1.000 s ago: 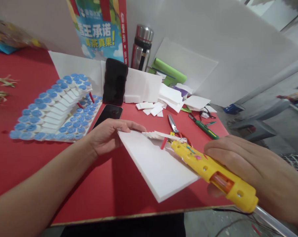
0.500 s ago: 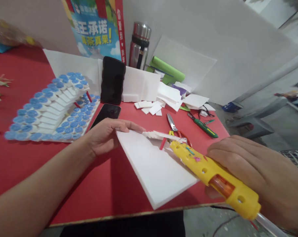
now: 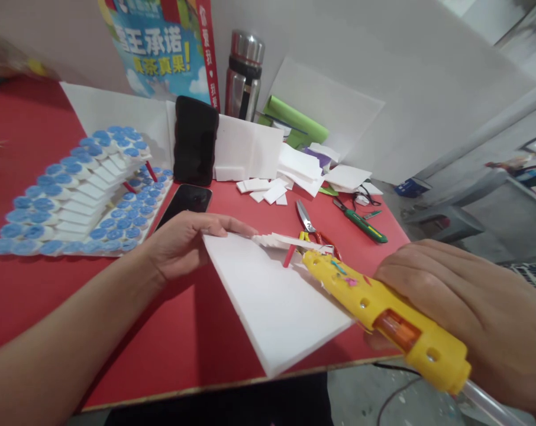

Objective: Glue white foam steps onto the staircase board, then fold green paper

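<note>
My right hand is wrapped round a yellow hot glue gun, whose nozzle points at a small white stepped foam stair with red supports, standing on a white foam board. My left hand grips the board's far left corner, fingers stretched along its edge. The board lies tilted on the red table, reaching its near edge.
A finished foam stair model with blue caps sits at the left. A black phone, a black case, a steel flask, scissors, a green knife and loose foam pieces lie behind.
The view has drifted, so everything sits slightly further left. Both hands, the board and the glue gun keep their positions relative to each other.
</note>
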`<act>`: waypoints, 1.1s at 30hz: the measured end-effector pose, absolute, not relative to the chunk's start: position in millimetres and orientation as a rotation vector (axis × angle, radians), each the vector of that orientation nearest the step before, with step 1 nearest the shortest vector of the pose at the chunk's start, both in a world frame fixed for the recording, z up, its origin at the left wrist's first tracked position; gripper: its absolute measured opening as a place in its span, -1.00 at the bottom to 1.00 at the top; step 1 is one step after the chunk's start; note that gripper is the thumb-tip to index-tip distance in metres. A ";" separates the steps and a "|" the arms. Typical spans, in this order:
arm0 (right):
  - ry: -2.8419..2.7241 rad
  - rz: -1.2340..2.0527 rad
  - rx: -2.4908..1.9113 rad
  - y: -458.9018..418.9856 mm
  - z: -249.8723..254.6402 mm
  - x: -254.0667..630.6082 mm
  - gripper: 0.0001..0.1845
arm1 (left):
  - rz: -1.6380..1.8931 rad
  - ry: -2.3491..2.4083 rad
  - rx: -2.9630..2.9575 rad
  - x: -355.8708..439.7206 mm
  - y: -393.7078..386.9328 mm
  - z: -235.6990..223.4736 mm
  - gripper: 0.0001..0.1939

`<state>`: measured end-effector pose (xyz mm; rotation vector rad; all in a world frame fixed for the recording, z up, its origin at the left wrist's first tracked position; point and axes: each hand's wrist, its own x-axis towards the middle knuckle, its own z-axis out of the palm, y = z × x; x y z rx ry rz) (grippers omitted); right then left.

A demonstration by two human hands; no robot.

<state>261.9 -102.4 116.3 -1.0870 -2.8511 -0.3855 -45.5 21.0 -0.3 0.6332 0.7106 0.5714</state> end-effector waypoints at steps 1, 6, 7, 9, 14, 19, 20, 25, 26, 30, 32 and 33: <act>-2.853 -0.388 -1.094 -102.6 116.4 261.7 -0.86 | 0.573 0.715 0.633 -45.5 21.0 -0.3 -0.68; -2.850 -0.421 -1.111 -103.4 116.8 261.5 -0.85 | 0.551 0.700 0.637 -46.2 22.2 -1.1 -0.68; -2.852 -0.431 -1.115 -104.0 117.0 261.7 -0.86 | 0.549 0.699 0.635 -46.3 22.5 -1.3 -0.67; -2.849 -0.454 -1.125 -105.6 117.3 261.9 -0.85 | 0.546 0.703 0.632 -46.4 22.8 -1.7 -0.67; -2.840 -0.511 -1.147 -109.2 117.0 260.7 -0.83 | 0.557 0.702 0.635 -45.8 22.1 -2.3 -0.68; -2.827 -0.505 -1.169 -110.9 116.3 259.7 -0.82 | 0.544 0.700 0.636 -46.6 23.2 -3.5 -0.67; -2.824 -0.502 -1.179 -111.4 116.3 259.7 -0.82 | 0.544 0.703 0.636 -46.7 23.5 -3.6 -0.67; -2.827 -0.541 -1.207 -114.0 116.0 259.2 -0.81 | 0.549 0.734 0.640 -45.0 23.7 -1.7 -0.67; -2.834 -0.553 -1.205 -114.8 115.9 259.1 -0.80 | 0.549 0.741 0.639 -44.4 23.3 -0.9 -0.67; -2.864 -0.583 -1.193 -119.3 116.2 260.9 -0.75 | 0.564 0.746 0.641 -42.3 21.1 1.4 -0.67; -2.887 -0.584 -1.172 -121.2 116.8 263.2 -0.71 | 0.567 0.739 0.643 -41.8 20.1 1.4 -0.67; -2.896 -0.589 -1.161 -121.8 116.9 264.5 -0.70 | 0.569 0.735 0.643 -41.9 19.8 1.2 -0.67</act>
